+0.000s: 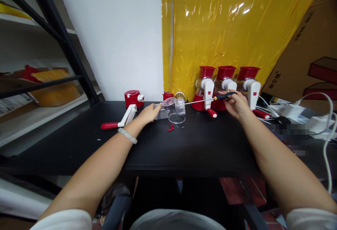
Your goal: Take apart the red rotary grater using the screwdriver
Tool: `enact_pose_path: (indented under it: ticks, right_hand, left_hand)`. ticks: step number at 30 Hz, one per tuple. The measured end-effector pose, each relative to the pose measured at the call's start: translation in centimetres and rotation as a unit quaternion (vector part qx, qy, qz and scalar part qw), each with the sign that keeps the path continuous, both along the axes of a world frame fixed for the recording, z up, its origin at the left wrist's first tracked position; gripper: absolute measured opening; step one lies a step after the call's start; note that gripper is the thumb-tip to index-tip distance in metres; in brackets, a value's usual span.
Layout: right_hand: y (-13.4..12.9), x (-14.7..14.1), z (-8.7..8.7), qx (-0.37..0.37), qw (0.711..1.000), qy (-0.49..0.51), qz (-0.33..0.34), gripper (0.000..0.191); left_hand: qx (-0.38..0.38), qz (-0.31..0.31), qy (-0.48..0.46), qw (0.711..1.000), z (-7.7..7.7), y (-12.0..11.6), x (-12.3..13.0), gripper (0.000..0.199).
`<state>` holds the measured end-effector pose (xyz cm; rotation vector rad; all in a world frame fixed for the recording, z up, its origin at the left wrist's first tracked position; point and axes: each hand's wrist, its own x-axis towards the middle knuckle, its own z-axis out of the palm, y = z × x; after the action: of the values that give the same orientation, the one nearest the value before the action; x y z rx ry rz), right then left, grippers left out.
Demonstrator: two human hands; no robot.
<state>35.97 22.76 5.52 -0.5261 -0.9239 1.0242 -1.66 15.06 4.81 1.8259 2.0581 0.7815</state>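
My left hand (152,113) is closed on the left side of a clear plastic grater body (176,112) at the middle of the black table. In my right hand (237,104) is a long screwdriver (223,96) with a black and yellow handle. Its thin shaft points left, and the tip meets the right side of the clear body; exact contact is too small to tell. Just in front of the body lie a small red plastic part (171,128) and a few tiny screws (180,126). Left of my left hand stands a red grater base (132,99) with a white crank (127,115) and red handle.
Three assembled red and white rotary graters (206,89) stand in a row behind my right hand. White chargers and cables (292,110) clutter the table's right end. Yellow plastic sheeting (223,30) and a white panel (116,40) rise behind; shelves (47,114) stand left, a carton (302,54) right.
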Motion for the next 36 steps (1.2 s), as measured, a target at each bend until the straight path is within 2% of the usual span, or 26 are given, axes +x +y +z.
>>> enact_pose_path:
  ticks: [6,10,14,20,29,36]
  right_hand:
    - [-0.21,0.48,0.12,0.015,0.999,-0.002,0.03,0.031]
    - [-0.69,0.69,0.48,-0.024,0.998,0.009,0.049,0.028]
    - [-0.79,0.69,0.65,-0.048,0.999,-0.003,0.016,0.024]
    - [-0.28,0.59,0.35,-0.028,0.999,-0.024,-0.011,0.027]
    - [0.07,0.5,-0.09,-0.011,0.999,-0.031,-0.005,0.04]
    - [0.06,0.42,-0.13,-0.009,1.0,-0.02,-0.001,0.037]
  left_hand:
    - [-0.002,-0.001,-0.01,1.0,0.0,-0.1,0.02,0.063]
    - [0.004,-0.002,-0.006,1.0,0.02,-0.08,0.01,0.062]
    - [0.002,-0.004,-0.007,1.0,0.0,-0.09,0.0,0.063]
    - [0.0,-0.006,-0.019,1.0,0.0,-0.21,0.02,0.063]
    - [-0.007,-0.004,-0.01,1.0,0.22,-0.21,0.14,0.063]
    - [-0.002,-0.001,-0.011,1.0,0.16,-0.22,0.17,0.063]
